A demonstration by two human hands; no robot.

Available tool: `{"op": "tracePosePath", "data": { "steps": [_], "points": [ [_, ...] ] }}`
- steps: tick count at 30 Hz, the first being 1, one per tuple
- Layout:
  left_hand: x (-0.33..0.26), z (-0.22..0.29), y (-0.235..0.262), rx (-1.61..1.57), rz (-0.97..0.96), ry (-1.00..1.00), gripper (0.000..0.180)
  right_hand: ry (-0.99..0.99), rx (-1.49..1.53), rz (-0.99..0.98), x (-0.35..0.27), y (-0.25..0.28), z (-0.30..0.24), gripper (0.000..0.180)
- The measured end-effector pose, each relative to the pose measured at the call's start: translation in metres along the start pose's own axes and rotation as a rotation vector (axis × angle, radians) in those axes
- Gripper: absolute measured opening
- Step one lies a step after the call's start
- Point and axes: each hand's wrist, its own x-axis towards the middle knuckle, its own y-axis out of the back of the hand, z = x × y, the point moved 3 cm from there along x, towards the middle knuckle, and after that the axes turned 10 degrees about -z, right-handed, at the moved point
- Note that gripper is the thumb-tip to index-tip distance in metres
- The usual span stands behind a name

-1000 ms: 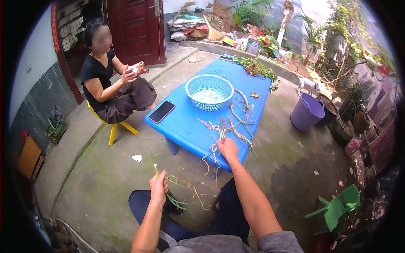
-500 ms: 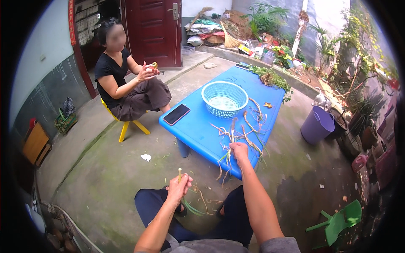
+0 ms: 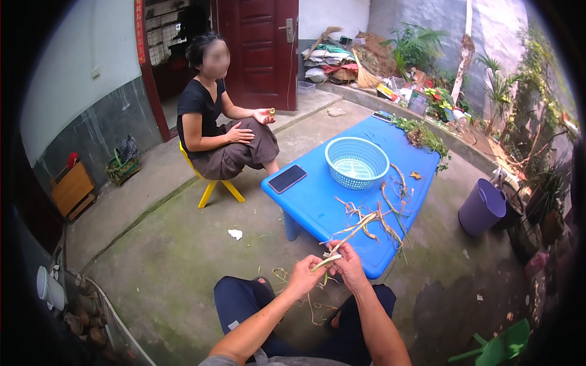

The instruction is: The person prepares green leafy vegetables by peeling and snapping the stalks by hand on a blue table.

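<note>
Left hand (image 3: 305,278): clamped on the pale stalk (image 3: 326,263)
Right hand (image 3: 348,267): pinching the brownish stalk (image 3: 355,232), beside the surface's (image 3: 311,210) near corner
Pinch: light, steady looks wise; either could snap

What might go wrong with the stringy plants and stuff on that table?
The phone lies near the edge of the blue table, so a bump might knock it off. The stringy stalks lie crossed over each other, so pulling one could drag others along. The pale stalk in the left hand is past the table's edge, so it might drop to the floor.
</note>
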Motion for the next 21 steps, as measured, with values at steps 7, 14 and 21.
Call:
{"op": "tracePosePath", "data": {
  "steps": [7, 14, 21],
  "points": [
    [0.006, -0.015, 0.015, -0.051, -0.003, -0.151, 0.011, -0.221, -0.310, -0.086, -0.008, -0.003, 0.003, 0.018],
    [-0.005, -0.004, 0.027, -0.001, -0.090, 0.013, 0.025, 0.121, -0.916, 0.045, -0.009, -0.001, -0.004, 0.015],
    [-0.015, -0.002, 0.029, -0.317, -0.167, 0.168, 0.021, 0.293, -1.104, 0.077, -0.010, -0.016, -0.014, 0.010]
  ]
}}
